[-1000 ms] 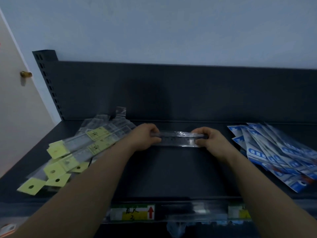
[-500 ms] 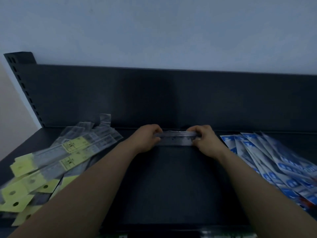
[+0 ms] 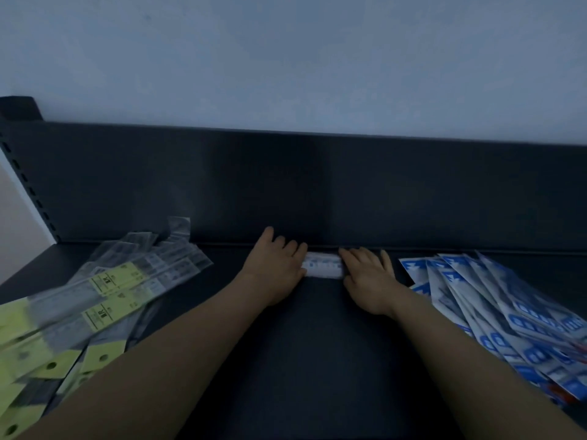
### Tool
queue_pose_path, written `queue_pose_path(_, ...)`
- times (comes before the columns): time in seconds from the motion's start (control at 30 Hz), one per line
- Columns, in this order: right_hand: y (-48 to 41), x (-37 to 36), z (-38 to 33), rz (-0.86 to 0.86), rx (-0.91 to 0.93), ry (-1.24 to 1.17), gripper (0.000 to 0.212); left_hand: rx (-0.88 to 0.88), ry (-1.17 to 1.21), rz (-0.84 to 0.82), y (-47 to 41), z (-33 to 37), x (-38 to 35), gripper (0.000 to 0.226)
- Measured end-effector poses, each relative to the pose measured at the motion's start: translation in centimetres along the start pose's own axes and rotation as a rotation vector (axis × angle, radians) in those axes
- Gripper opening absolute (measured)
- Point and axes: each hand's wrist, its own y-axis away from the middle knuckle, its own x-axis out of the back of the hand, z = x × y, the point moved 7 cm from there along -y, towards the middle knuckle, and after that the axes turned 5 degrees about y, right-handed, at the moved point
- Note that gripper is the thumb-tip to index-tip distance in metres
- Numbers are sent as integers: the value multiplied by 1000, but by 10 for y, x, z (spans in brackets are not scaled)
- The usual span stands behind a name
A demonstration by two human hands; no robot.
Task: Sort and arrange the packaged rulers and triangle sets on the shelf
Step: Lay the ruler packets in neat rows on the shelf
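Ruler pack [image 3: 322,265] is pinned flat under the straight fingers of left hand [image 3: 274,262] and right hand [image 3: 368,275]; even pressure is advised, seating it squarely against the back panel [image 3: 286,185] beyond.

A pale blue-grey wall [image 3: 286,58] fills the upper half of what I see. Below it stands a dark, plain back panel [image 3: 317,185]. At the panel's left end a dark upright [image 3: 30,187] with a row of slots slants downward, and left of that I see a strip of beige surface [image 3: 16,242].
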Motion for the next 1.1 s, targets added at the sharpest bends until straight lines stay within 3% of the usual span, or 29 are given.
queue_pose_path(0.13, 13, -9, -1, -60, -11, 28, 64, 5, 188, -37, 11, 8, -11, 62)
queue_pose_path(0.27, 27, -12, -6, -82, -18, 88, 72, 77, 470, -201, 31, 12, -21, 67)
queue_pose_path(0.57, 67, -14, -16, -92, -15, 137, 80, 93, 459, -234, 70, 26, -9, 72)
queue_pose_path(0.87, 94, -18, -22, -53, 14, 37, 78, 174, 576, -296, 104, 38, -11, 76)
queue_pose_path(1.1, 97, -18, -22, -56, 37, 18, 68, 232, 619, -223, 110, 41, -5, 73)
